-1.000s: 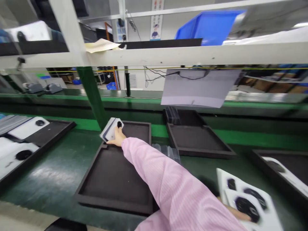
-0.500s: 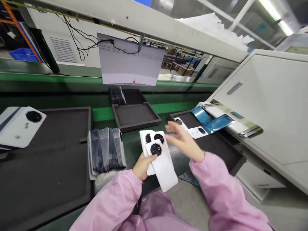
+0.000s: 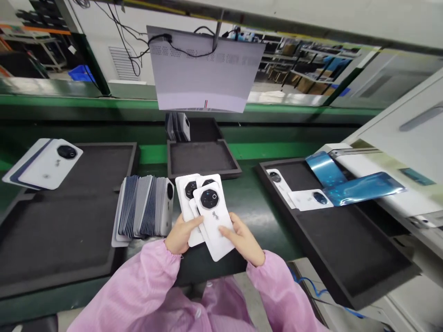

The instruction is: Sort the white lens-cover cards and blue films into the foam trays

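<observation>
Several white phone back covers (image 3: 214, 237) with black camera rings are fanned out in front of my body. My left hand (image 3: 179, 235) grips them from the left, its thumb lying on the front one. At the right edge, my right hand (image 3: 245, 238) is closed on the front cover, thumb on its face and fingers behind. Left of my hands, a dense row of covers (image 3: 143, 210), white and dark blue edges showing, stands on edge. The lower parts of the rear held covers are hidden.
A black tray (image 3: 62, 240) with a few covers (image 3: 51, 163) lies at the left. Another tray (image 3: 204, 159) sits below a monitor (image 3: 207, 69). On the right, a tray (image 3: 363, 249) holds white covers (image 3: 308, 199) and blue film-like pieces (image 3: 367, 189), beside a white machine (image 3: 384, 170).
My right hand has come in from the right and closed on the front cover. The held covers are spread differently, with one more showing. The head view has shifted.
</observation>
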`<state>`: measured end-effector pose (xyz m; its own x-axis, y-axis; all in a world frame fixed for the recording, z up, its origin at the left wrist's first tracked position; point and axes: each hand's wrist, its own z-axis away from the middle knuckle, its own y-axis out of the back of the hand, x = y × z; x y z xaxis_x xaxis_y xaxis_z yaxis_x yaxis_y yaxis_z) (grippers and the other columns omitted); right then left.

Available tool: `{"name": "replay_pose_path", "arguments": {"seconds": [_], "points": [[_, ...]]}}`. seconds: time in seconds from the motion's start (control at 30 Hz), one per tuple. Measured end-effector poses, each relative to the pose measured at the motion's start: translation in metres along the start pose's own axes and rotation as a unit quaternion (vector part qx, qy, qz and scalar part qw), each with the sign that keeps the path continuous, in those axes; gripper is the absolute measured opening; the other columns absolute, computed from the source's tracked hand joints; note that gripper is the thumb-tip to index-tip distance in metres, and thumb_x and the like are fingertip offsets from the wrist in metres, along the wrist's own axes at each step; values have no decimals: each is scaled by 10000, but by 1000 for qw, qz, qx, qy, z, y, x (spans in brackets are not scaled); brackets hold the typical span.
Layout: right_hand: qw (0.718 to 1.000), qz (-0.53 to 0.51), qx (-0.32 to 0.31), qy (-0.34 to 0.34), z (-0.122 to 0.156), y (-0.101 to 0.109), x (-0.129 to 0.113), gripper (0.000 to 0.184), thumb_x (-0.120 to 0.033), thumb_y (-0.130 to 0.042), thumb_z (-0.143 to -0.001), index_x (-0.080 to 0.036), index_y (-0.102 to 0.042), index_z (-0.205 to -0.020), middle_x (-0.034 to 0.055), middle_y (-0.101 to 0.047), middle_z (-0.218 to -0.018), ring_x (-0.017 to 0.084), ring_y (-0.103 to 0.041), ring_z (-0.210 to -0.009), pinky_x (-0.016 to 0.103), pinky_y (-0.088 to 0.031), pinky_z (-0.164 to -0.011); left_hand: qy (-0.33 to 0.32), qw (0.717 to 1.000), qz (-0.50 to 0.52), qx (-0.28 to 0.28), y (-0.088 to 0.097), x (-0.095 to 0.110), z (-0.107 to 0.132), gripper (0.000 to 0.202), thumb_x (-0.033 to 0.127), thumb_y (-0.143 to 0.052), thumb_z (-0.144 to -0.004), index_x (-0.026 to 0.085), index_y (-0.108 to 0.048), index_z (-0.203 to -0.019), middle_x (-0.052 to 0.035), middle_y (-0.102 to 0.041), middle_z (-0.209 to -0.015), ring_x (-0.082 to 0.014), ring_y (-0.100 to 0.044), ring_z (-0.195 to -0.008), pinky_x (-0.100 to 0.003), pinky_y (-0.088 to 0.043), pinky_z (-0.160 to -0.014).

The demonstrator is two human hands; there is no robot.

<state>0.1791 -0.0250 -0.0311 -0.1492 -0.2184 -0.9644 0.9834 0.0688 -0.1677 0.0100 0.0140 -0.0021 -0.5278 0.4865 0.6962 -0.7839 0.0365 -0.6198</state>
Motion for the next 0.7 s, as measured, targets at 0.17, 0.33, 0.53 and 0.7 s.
{"name": "replay_pose_path", "arguments": {"seconds": [0.17,0.33,0.53,0.7], "points": [[995,-98,31,6,-15,5,-12,279,-354,-698,-695,-243,-542,-897,-1,-664,-874,157,-619,-739,293,-497,-676,52,997,60,-14,1,4,-2,420,309,-673,-711,129,-614,-1086,-130,-691,-1050,-320,-621,-1006,-463,-450,-917],[978,-138,122,103,-41,33,-56,318,-376,-711,-633,-271,-564,-895,-18,-642,-830,137,-589,-687,255,-470,-591,74,989,83,-97,-2,11,-1,389,305,-513,-795,121,-611,-1124,-123,-554,-1287,-343,-517,-1157,-446,-466,-902],[979,-120,133,95,-58,40,-55,318,-448,-663,-622,-292,-537,-868,-14,-609,-779,157,-587,-704,254,-450,-528,46,995,50,-78,-8,9,1,313,206,-515,-843,145,-598,-1139,-131,-610,-1212,-336,-565,-1098,-495,-473,-883],[981,-140,107,74,-63,30,-31,287,-381,-647,-695,-265,-535,-933,-3,-639,-884,155,-606,-764,281,-500,-661,46,997,37,-53,-6,7,-2,340,226,-551,-838,154,-584,-1169,-133,-614,-1207,-339,-562,-1104,-500,-439,-927]]}}
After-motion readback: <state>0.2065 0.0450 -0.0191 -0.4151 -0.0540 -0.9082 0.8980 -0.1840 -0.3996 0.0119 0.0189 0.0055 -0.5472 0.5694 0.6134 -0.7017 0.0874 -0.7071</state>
